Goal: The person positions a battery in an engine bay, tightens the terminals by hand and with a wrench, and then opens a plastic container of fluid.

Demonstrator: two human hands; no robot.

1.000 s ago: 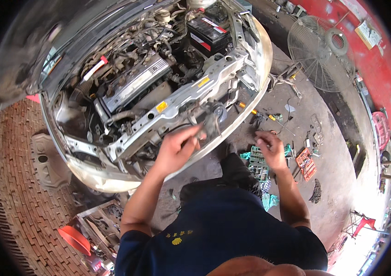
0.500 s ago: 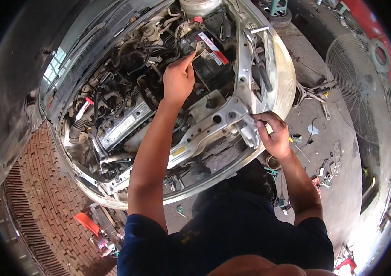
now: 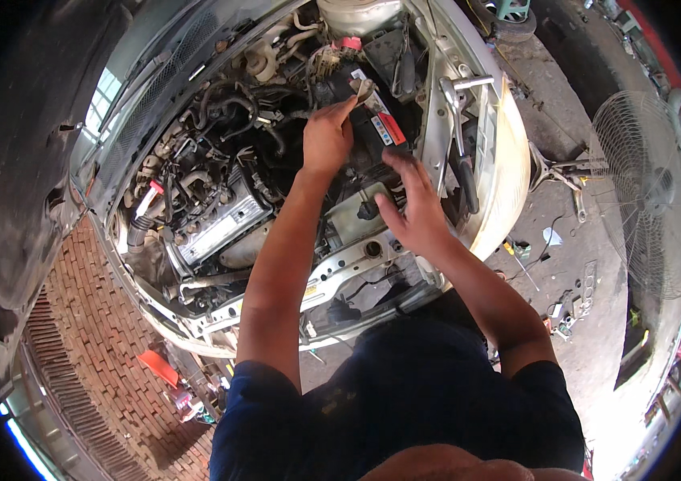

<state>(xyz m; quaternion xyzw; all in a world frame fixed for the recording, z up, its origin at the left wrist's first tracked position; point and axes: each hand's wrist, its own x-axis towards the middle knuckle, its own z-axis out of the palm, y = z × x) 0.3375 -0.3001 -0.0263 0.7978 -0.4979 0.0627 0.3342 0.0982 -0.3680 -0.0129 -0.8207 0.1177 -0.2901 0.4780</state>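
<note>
Battery [image 3: 389, 128], black, red-and-white label on top; we take our bearings from it. To its left, hoses and wiring crowd the bay, and past them lies the ribbed metal valve cover [image 3: 224, 228]. Farther left of the battery, a white tube with a red end [image 3: 146, 200] rests among the hoses, and the raised hood [image 3: 36, 160] fills the far left. On the battery's near side we see a pale translucent reservoir [image 3: 348, 218] with a black cap, then the silver crossmember [image 3: 340, 271]. Right of the battery lies a wrench [image 3: 469, 183], chrome bar across its head, black grip. Well off to the battery's right we note a caged fan [image 3: 645, 192].

In the way: the left forearm [image 3: 280, 248] crosses the bay on the battery's near left, hiding a strip beside the valve cover.

Left hand [image 3: 328, 138] reaches in at the battery's left side, fingers drawn together, narrow, pinching a small tan-grey piece [image 3: 364, 88] at the tips. The piece sits over the label's far end; too small for us to identify. Right hand [image 3: 421, 204] is wide, thumb well apart from fingers, over the battery's near end; whether its fingertips touch anything we cannot tell.
</note>
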